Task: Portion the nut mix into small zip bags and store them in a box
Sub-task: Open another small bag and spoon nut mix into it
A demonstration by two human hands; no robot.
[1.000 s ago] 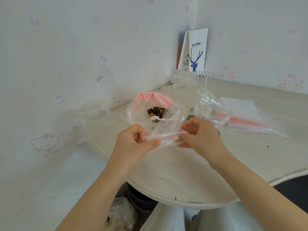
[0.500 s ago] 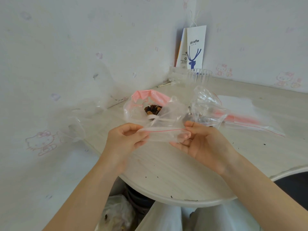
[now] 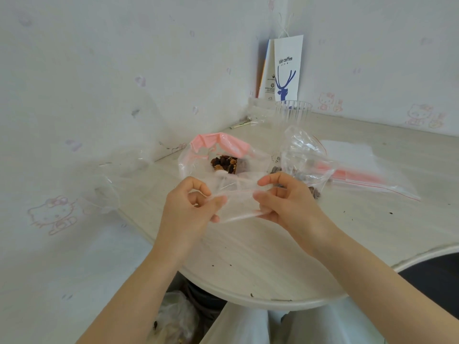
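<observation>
Small zip bag (image 3: 236,206), empty, mouth pinched by left hand (image 3: 188,207) and right hand (image 3: 285,198).
Risk: film slipping from either pinch; nut mix (image 3: 224,163) behind it then spills.

Home setting, corner of a room. Walls papered with pink cartoon cats (image 3: 51,214). Small round pale-wood worktop (image 3: 248,256) set in the corner; coffee-shop paper bag (image 3: 288,70) leaning there, clear plastic cup (image 3: 293,112) before it.

A pale round table (image 3: 260,276) sits in a corner of cartoon-cat wallpaper (image 3: 52,214).
</observation>
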